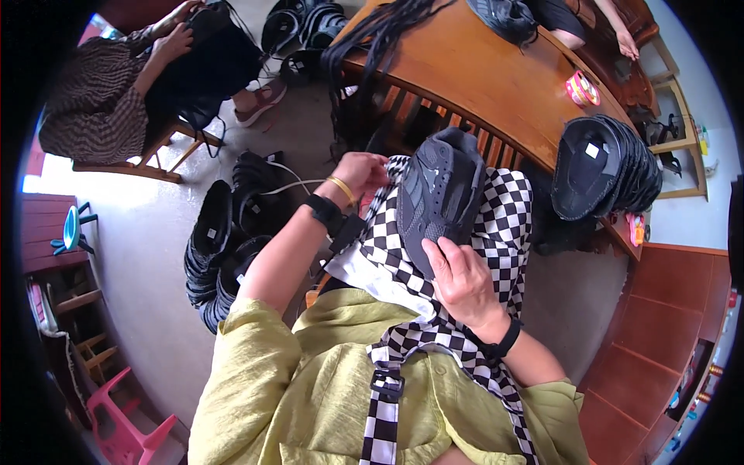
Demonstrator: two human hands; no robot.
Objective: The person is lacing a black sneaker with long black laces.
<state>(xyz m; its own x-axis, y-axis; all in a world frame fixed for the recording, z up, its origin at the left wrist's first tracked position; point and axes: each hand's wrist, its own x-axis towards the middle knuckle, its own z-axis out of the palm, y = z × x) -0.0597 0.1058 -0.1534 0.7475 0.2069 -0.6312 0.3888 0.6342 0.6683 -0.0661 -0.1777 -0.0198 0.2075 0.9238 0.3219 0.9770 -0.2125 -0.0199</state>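
Observation:
A dark grey shoe upper (418, 186) with unlaced eyelet holes lies along my lap, toe toward me. On its toe end, my right hand (465, 283) is closed, with thumb and fingers gripping the edge. Under the shoe upper spreads a black-and-white checked apron (504, 252). My left hand (361, 175) is at the apron's left edge, beside the shoe upper but apart from it. Its fingers are bent together; what they hold, if anything, is hidden. A pale cord runs to near my left wrist.
Black laces (380, 43) hang over the edge of the wooden table (480, 66). Stacked shoe uppers (593, 167) stand at right; more stacks (208, 244) sit on the floor at left. Another person (101, 101) handles dark material at far left. A pink stool (128, 418) is at lower left.

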